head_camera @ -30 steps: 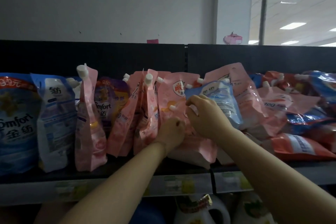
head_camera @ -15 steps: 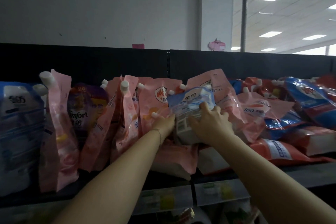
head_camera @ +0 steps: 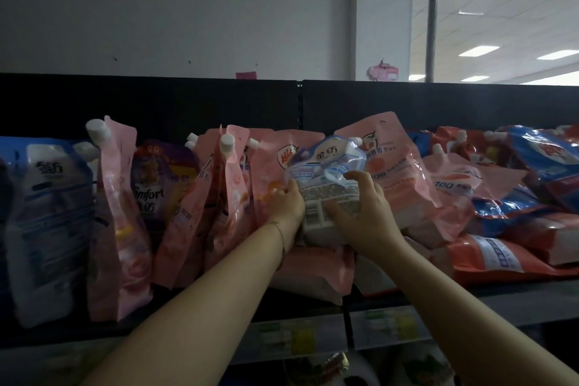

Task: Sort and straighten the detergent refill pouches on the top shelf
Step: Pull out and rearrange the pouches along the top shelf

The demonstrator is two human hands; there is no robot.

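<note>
Both hands hold a light blue pouch (head_camera: 326,172) at the middle of the top shelf (head_camera: 517,298), just in front of the pink pouches (head_camera: 272,166) that stand along the black back panel (head_camera: 188,103). The pouch is roughly upright, its printed label and barcode turned toward the near side and its crumpled top tipped slightly right. The left hand (head_camera: 288,207) grips its left edge, fingers curled round behind it. The right hand (head_camera: 363,216) grips its right side, the thumb (head_camera: 336,211) lying across the label and the other fingers arched and curled over the pouch's right edge. Whether the pouch's base rests on anything cannot be told, since the hands cover it.

To the left, more pink pouches stand on end, one tall pink pouch (head_camera: 119,213) with a white cap leaning apart from the rest. A purple pouch (head_camera: 159,185) stands behind it, and a large blue and white pouch (head_camera: 47,222) stands at the far left. To the right, red and blue pouches (head_camera: 517,197) lie flat and overlapping in a loose heap, with a pale pink one slumped against them. Blurred price labels (head_camera: 291,335) run along the shelf's near edge.
</note>
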